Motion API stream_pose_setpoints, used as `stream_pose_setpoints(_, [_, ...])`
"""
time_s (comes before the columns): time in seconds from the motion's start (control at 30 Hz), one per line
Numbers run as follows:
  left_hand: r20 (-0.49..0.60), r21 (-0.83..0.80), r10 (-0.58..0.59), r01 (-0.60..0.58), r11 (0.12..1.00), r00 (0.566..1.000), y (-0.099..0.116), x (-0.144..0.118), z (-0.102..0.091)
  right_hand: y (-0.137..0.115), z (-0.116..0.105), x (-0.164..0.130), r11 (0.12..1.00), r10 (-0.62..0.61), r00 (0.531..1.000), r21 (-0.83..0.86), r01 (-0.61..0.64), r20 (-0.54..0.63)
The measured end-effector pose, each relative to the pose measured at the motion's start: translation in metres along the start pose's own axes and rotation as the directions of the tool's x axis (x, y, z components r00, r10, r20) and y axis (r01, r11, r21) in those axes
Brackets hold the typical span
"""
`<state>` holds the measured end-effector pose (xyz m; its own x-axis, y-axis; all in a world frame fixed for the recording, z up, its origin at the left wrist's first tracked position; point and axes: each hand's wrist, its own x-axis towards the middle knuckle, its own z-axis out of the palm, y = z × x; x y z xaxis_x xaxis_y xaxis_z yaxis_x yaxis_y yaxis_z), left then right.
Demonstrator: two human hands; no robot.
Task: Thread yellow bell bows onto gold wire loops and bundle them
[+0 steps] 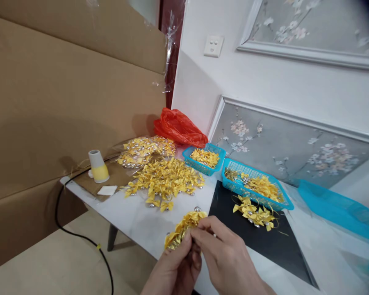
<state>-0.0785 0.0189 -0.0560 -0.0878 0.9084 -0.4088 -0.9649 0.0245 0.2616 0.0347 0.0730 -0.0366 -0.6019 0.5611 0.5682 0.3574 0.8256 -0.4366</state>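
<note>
Large brown cardboard sheets stand at the left and lean behind the white tabletop, which fills the middle of the view. On the tabletop lies a black mat, and on its far edge rests a long blue basket with yellow bows inside. A smaller blue basket stands just beside it on the left, and a red plastic bag lies behind that one, against the wall. A wide pile of yellow ribbon bows is spread on the tabletop to the left of the baskets, and a smaller heap of bows lies on the black mat. Near the left corner of the tabletop a white and yellow cup stands upside down. At the bottom, close to the camera, both hands meet over the front edge of the tabletop. The left hand is closed around a bunch of yellow bows, which sticks up and out between the two hands. The right hand has its fingers bent and its fingertips pinch the same bunch from the right side.
</note>
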Motion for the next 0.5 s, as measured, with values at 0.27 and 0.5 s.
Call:
stream_pose_setpoints(0.27, [-0.071, -0.017, 0.010, -0.011, 1.000, 0.997, 0.007, 0.001, -0.001, 0.008, -0.011, 0.015, 0.889, 0.300, 0.933, 0.296, -0.349, 0.200])
stream_pose_setpoints(0.5, [-0.112, -0.061, -0.101, 0.095, 0.994, 0.989, 0.015, -0.003, 0.002, 0.080, 0.004, 0.074, 0.919, 0.374, 0.916, 0.070, -0.387, 0.145])
